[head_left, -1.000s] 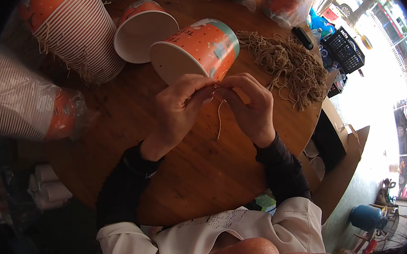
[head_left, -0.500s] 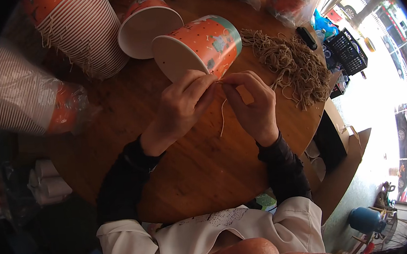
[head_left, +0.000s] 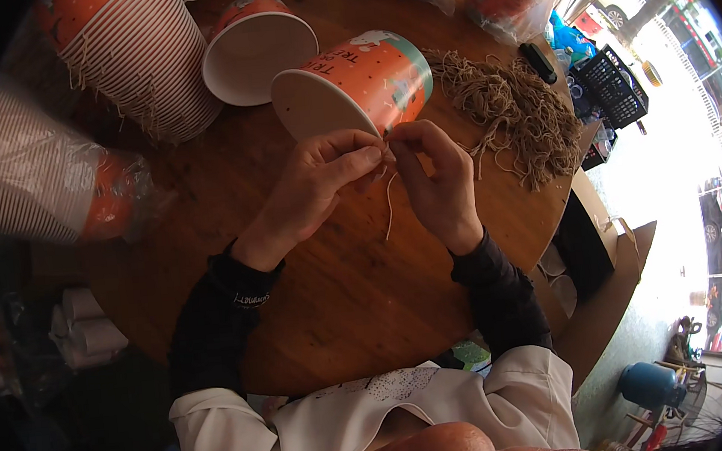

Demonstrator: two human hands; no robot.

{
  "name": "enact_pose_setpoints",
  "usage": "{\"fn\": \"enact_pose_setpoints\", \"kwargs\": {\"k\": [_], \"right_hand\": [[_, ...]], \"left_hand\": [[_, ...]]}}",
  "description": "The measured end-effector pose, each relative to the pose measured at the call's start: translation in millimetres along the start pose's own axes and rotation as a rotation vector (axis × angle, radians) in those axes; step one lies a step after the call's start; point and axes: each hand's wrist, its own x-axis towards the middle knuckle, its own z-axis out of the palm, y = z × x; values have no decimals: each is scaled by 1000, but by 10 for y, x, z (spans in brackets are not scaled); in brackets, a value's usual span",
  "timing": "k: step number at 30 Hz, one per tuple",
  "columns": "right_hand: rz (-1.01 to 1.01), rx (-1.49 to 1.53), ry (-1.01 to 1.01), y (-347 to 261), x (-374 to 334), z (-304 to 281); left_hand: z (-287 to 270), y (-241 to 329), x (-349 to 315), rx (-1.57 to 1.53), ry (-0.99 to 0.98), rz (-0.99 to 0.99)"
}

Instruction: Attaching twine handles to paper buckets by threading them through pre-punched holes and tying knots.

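An orange paper bucket (head_left: 393,85) with a green band lies on its side on the round wooden table (head_left: 326,314), its white open mouth facing left and toward me. Just under its near side, my left hand (head_left: 310,183) and my right hand (head_left: 439,188) meet fingertip to fingertip. Both pinch a thin beige string (head_left: 390,210), whose loose end dangles between them. The exact spot where the string meets the bucket is hidden by my fingers. To the right sits a tangled heap of brown strings (head_left: 515,117).
Behind on the left lie another paper bucket (head_left: 264,53) and a tall nested stack (head_left: 140,60) with strings hanging from it. A plastic-wrapped stack (head_left: 38,168) is at far left. A black object (head_left: 538,64) and black crate (head_left: 613,87) are at right; an open carton (head_left: 611,289) stands below.
The bucket has rolled slightly, showing more of its printed side. My left hand has turned, with its thumb now over the string; my right hand has shifted slightly left.
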Motion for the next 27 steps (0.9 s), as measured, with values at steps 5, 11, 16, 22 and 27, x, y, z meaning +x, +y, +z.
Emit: {"fn": "enact_pose_setpoints", "kwargs": {"k": [5, 11, 16, 22, 27], "right_hand": [[131, 172, -34, 94, 20, -19], [-108, 173, 12, 18, 76, -112], [-255, -8, 12, -2, 60, -117], [-118, 6, 55, 22, 55, -119], [-36, 45, 39, 29, 36, -69]], "left_hand": [[39, -40, -22, -35, 26, 93], [39, -59, -8, -57, 126, 114], [52, -54, -35, -2, 123, 108], [93, 27, -39, 307, 137, 221], [33, -26, -26, 436, 193, 302]]}}
